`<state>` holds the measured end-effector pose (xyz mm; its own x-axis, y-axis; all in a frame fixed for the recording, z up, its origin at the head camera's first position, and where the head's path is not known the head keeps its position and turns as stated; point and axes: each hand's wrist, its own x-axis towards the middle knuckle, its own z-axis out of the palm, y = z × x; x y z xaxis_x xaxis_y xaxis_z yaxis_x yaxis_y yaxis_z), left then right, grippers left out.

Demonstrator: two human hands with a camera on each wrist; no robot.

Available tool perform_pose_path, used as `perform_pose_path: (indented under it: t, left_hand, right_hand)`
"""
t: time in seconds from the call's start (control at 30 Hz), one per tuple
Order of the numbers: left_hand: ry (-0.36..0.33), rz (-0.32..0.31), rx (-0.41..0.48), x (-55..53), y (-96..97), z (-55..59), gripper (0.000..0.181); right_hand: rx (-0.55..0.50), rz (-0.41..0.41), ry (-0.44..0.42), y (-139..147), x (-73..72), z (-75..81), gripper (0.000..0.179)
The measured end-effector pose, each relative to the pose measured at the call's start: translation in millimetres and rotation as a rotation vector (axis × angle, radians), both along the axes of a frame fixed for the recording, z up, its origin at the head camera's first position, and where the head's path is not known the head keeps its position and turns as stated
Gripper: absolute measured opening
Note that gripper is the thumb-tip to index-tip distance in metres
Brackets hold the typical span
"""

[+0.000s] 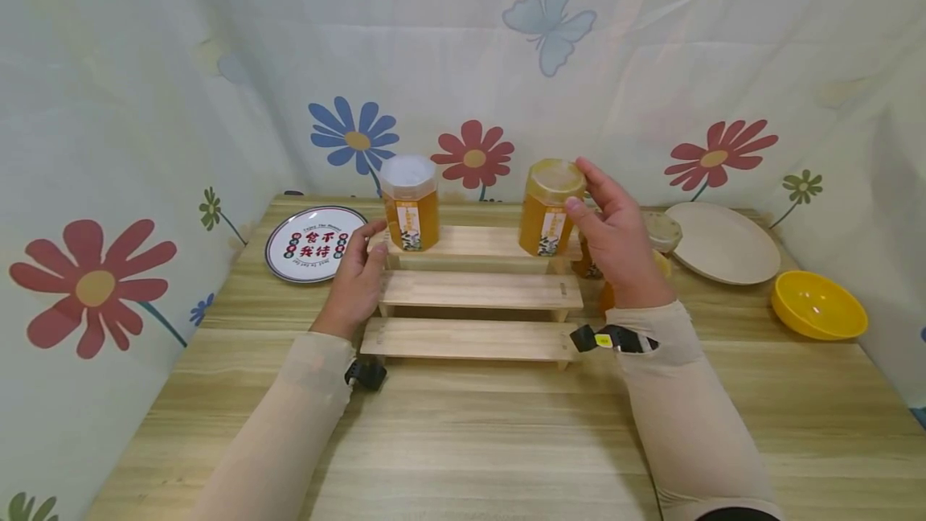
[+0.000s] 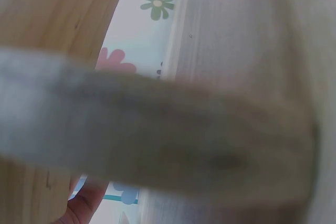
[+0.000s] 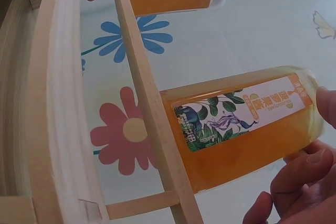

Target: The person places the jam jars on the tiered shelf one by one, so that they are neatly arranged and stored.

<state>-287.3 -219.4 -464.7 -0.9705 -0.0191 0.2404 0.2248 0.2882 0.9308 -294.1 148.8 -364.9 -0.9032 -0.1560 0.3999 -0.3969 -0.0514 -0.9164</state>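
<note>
A three-step wooden rack [image 1: 477, 290] stands in the middle of the table. My left hand [image 1: 354, 280] grips the left end of its top step, beside an amber-filled plastic jar [image 1: 411, 211] with a whitish lid. At the right end of that step is a second amber jar [image 1: 542, 219], upright, with a yellowish lid. My right hand [image 1: 615, 239] holds this jar near its lid, thumb in front and fingers behind. In the right wrist view the labelled jar [image 3: 241, 124] has its base at the top step. The left wrist view is mostly blocked by blurred wood [image 2: 157, 129].
Behind my right hand more jars [image 1: 661, 233] are partly hidden. A round beige plate [image 1: 731, 244] and a yellow bowl [image 1: 817, 304] lie to the right. On the left is a white plate [image 1: 314, 244] with printed characters. A flower-printed curtain [image 1: 448, 47] surrounds the table [image 1: 492, 441].
</note>
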Motion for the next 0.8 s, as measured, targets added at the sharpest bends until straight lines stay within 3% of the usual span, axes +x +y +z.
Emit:
perform_pose_path:
  t: [0.8]
  left_hand:
    - [0.004, -0.007, 0.010, 2.1, 2.0, 3.0, 0.048]
  right_hand:
    - [0.037, 0.015, 0.009, -5.7, -5.0, -5.1, 0.061]
